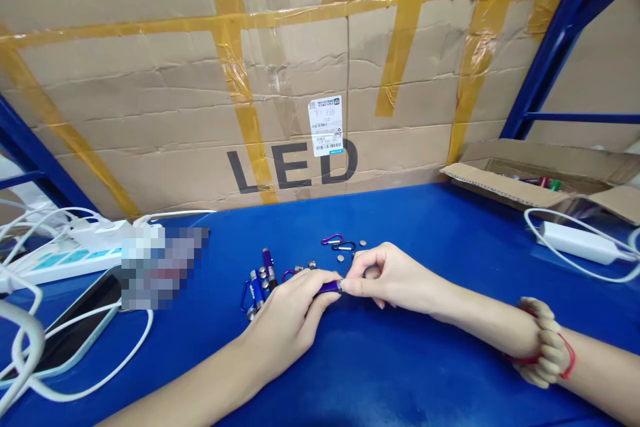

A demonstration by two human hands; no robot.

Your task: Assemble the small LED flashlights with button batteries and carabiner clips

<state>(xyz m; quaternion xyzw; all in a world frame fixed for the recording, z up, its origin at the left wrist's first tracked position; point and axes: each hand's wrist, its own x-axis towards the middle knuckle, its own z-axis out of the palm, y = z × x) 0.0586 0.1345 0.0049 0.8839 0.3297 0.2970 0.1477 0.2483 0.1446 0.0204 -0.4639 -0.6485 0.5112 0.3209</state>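
My left hand (293, 310) is closed around a small purple keychain flashlight (330, 287), whose metal end pokes out toward the right. My right hand (387, 277) pinches at that metal end with thumb and forefinger; what it holds there is too small to make out. Both hands rest on the blue table (425, 360). Just behind them lie several more mini flashlights (263, 277), small carabiner clips (336, 241) and loose button cells (341, 257). A beaded bracelet with a red cord (543, 347) sits on my right wrist.
A large taped cardboard box marked LED (300, 80) walls off the back. An open carton (540, 183) sits at the right with a white adapter and cable (575, 243). At the left are a power strip (65, 257), white cables and a phone (70, 330).
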